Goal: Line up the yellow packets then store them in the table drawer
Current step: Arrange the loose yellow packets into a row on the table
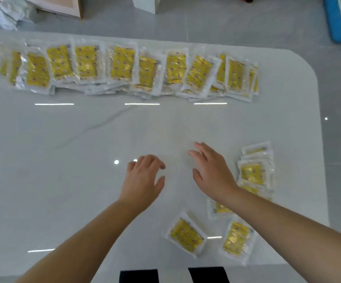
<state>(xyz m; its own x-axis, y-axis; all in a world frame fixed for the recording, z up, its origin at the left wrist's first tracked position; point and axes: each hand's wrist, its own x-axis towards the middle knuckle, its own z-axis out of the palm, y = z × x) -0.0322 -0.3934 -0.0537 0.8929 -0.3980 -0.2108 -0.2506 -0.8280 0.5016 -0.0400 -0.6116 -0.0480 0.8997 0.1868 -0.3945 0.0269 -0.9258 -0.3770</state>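
Currently left hand [143, 178] and right hand [212, 172] hover, grip released, empty; loose packets [187, 234] lower right likely await joining the upper row [122, 63].

Hands [214, 172] over table [63, 180]; packets [122, 62] seemingly overlapping beyond.

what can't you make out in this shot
- Head view: the table drawer is not in view at all.
- The far row of packets runs off the left edge of the frame and overlaps itself, so its count is unclear.
- One near packet is partly covered by the right forearm.
- The print on the packets is too blurred to read.
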